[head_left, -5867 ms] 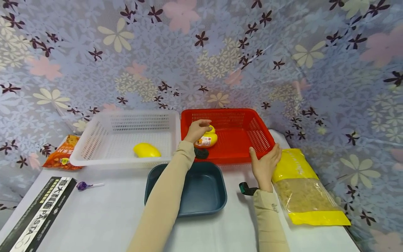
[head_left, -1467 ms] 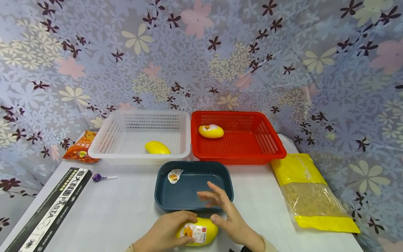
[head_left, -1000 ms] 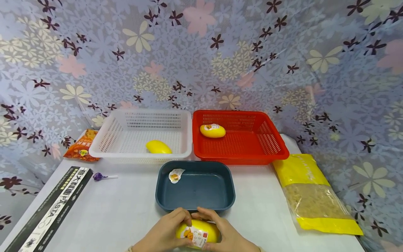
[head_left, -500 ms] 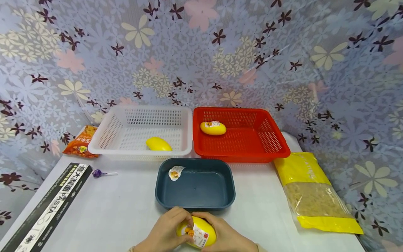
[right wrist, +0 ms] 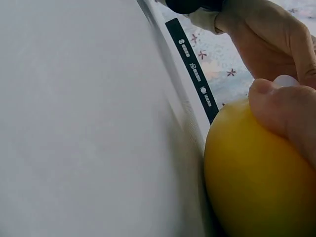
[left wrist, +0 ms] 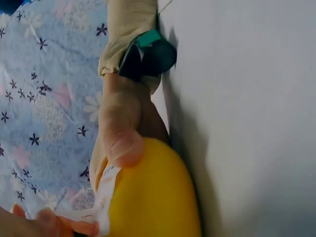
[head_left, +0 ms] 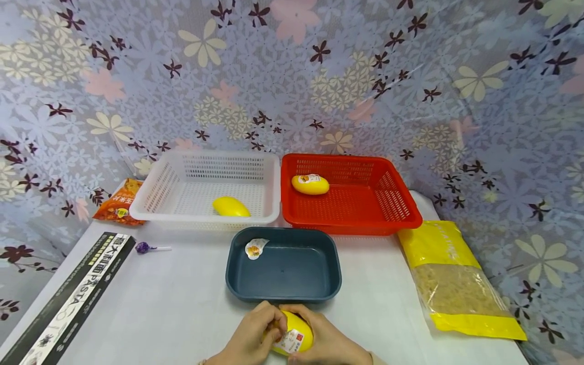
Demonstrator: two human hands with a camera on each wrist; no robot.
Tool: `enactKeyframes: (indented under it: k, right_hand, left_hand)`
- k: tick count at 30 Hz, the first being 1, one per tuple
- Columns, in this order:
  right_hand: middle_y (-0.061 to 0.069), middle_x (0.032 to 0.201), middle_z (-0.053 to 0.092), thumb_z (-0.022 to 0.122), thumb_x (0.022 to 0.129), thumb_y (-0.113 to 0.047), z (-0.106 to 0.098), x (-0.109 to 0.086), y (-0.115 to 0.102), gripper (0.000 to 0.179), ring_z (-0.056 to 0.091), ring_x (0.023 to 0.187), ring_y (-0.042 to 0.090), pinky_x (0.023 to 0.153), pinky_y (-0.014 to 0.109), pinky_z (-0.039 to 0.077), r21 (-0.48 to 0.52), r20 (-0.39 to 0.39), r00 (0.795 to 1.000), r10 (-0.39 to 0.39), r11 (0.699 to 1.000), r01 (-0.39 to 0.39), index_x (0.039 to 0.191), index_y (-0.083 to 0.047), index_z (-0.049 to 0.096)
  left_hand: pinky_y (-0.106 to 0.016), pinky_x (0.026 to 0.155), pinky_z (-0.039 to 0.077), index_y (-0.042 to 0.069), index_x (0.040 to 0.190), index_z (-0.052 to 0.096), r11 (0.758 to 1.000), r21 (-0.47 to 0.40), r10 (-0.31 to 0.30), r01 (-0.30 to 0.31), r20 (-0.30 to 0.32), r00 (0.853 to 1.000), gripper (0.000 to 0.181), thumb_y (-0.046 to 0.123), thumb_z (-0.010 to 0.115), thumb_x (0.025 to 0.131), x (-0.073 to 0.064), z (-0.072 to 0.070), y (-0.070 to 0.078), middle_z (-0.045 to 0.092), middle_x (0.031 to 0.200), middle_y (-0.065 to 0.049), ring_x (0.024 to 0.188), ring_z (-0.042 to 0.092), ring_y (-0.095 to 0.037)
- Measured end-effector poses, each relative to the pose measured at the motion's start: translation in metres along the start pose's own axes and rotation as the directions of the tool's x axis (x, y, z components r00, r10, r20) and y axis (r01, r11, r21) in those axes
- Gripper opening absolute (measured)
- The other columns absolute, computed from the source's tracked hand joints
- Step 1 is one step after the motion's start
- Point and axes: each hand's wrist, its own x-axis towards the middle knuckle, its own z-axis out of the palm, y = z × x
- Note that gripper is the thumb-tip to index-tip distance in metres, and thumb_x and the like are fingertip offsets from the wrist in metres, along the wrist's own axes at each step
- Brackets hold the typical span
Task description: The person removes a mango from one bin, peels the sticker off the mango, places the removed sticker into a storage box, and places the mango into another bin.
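A yellow mango (head_left: 301, 323) lies on the white table near its front edge, held by my right hand (head_left: 329, 340) with the thumb over one side. Its white label (head_left: 292, 340) is lifting at the left end. My left hand (head_left: 254, 332) pinches that raised end between curled fingers and thumb. In the left wrist view the label (left wrist: 104, 195) stands partly away from the mango (left wrist: 153, 197). The right wrist view has the right thumb pressing the mango (right wrist: 249, 168). Just beyond the hands, a dark blue basin (head_left: 283, 281) contains a loose label (head_left: 255, 249).
Behind the basin stand a white basket (head_left: 205, 219) with one yellow mango (head_left: 230, 206) and a red basket (head_left: 360, 203) with a labelled mango (head_left: 311, 184). A pasta box (head_left: 75, 299), lollipop (head_left: 143, 248) and orange snack bag (head_left: 120, 205) lie left; a yellow bag (head_left: 449, 284) lies right.
A mango has come from the red basket to the table front. The right hand has closed round it and turned it slightly. The left fingers have pulled the label's left end up.
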Motion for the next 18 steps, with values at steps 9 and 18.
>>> enactKeyframes:
  k: [9,18]
  right_hand:
    - [-0.002,0.14,0.051,0.079,0.08,-0.036,-0.002,0.0,0.002,0.072,0.053,0.112,0.007,0.096,0.017,0.044,0.032,0.02,1.0,0.018,0.999,-0.018,0.141,-0.025,0.042]
    - [-0.001,0.14,0.05,0.078,0.08,-0.035,0.0,0.001,0.0,0.07,0.052,0.114,0.01,0.095,0.018,0.046,0.08,-0.018,0.997,0.08,0.994,-0.079,0.14,-0.031,0.044]
  left_hand:
    - [-0.014,0.064,0.045,0.015,0.107,0.057,0.983,0.16,-0.077,0.086,-0.063,0.995,0.04,0.015,0.081,0.076,-0.005,-0.007,0.003,0.056,0.101,0.007,0.081,0.049,-0.006]
    - [-0.01,0.063,0.031,0.026,0.077,0.056,0.862,0.505,0.006,0.051,-0.11,0.994,0.033,0.031,0.085,0.063,-0.012,-0.005,-0.004,0.048,0.08,0.017,0.073,0.042,0.002]
